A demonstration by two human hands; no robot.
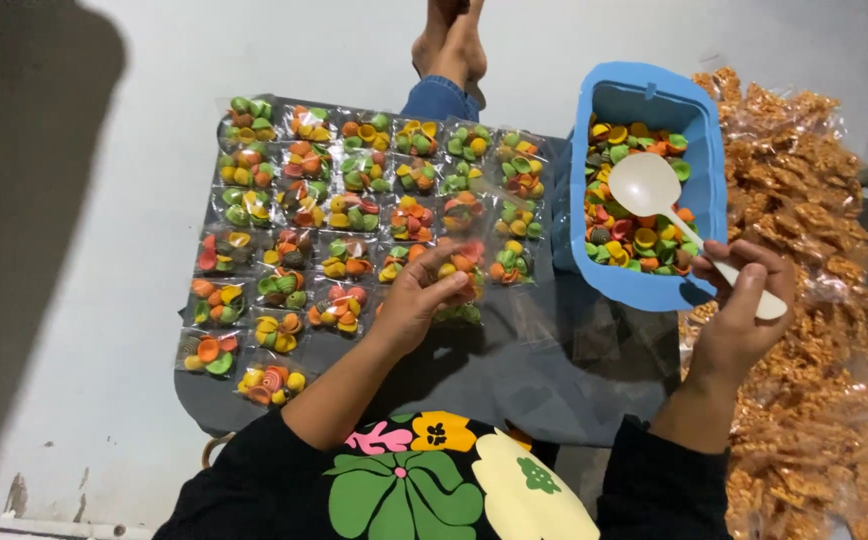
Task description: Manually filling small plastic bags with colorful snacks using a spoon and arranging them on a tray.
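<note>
My left hand [416, 300] rests on a small clear packet of colourful shell-shaped snacks [462, 268] at the right end of several rows of filled packets [349, 215] laid on a grey tray [514, 375]. My right hand [742, 300] grips the handle of a white plastic spoon [646, 188], whose empty bowl hovers over a blue tub [706, 150] half full of the same loose orange, green and yellow snacks [634, 245].
A heap of clear bags with brown-orange fried snacks [794, 300] lies to the right of the tub. My bare feet [449, 45] stretch out beyond the tray on a pale floor. A dark shadow covers the far left.
</note>
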